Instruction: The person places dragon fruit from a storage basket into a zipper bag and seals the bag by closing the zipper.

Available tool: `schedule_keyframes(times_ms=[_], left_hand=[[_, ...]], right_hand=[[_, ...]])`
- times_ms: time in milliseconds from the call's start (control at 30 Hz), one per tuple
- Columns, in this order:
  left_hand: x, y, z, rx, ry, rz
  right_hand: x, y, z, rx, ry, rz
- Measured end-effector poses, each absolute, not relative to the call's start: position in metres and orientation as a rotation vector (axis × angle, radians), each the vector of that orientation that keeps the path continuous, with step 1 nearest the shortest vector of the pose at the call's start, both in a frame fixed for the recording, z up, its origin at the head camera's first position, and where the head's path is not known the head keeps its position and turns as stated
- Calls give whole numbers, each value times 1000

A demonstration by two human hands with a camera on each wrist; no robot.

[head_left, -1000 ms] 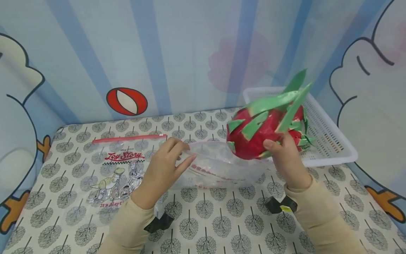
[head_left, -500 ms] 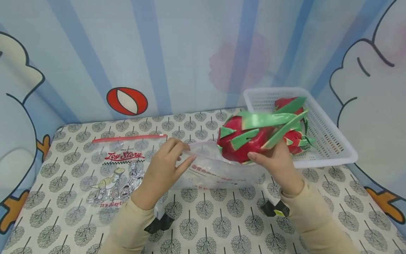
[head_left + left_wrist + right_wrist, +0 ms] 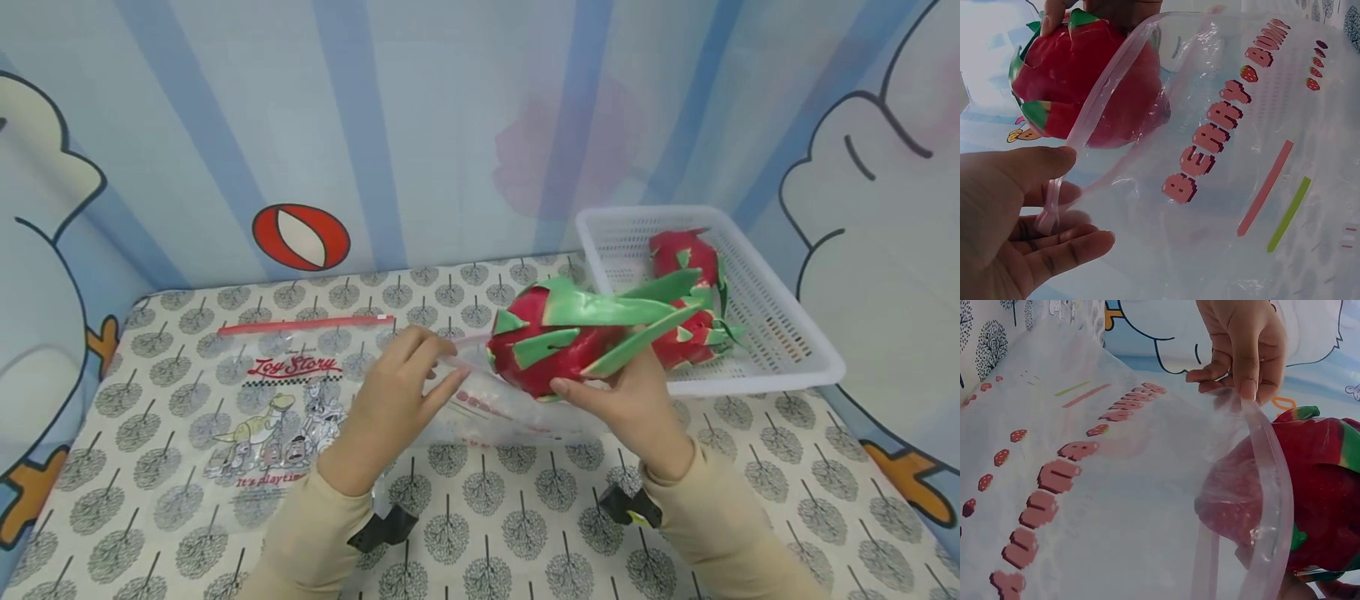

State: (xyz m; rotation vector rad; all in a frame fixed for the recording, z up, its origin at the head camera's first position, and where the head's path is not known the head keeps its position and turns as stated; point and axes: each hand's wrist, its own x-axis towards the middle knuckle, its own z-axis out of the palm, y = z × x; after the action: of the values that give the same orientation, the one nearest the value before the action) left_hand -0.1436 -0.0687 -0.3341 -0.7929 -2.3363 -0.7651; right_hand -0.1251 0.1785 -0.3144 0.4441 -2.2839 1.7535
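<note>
Head view: the left hand [image 3: 393,396] pinches a clear, pink-rimmed plastic bag [image 3: 1229,187]. The right hand's [image 3: 636,410] fingers grip a rounded, red-and-green dragon fruit [image 3: 562,343] partly inside.

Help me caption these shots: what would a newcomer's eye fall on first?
Probably the red dragon fruit with green leaves, held by the right hand at the mouth of a clear bag that the left hand pinches. Next, perhaps, the white basket of red fruit at right.
</note>
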Motion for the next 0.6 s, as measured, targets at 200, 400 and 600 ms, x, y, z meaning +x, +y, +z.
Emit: schedule_keyframes(times_ms=[200,400,600], left_hand=[[-143,-67,-335,-813,-2323,-748],[-144,-66,-338,-814,-2300,-767],[-145,-65,-342,-831,-2249,-771]], right_hand=[[-125,179,-314,408,-2275,1788],[-130,179,-322,482,-2353,1826],[-138,182,-335,486,-2477,1708]])
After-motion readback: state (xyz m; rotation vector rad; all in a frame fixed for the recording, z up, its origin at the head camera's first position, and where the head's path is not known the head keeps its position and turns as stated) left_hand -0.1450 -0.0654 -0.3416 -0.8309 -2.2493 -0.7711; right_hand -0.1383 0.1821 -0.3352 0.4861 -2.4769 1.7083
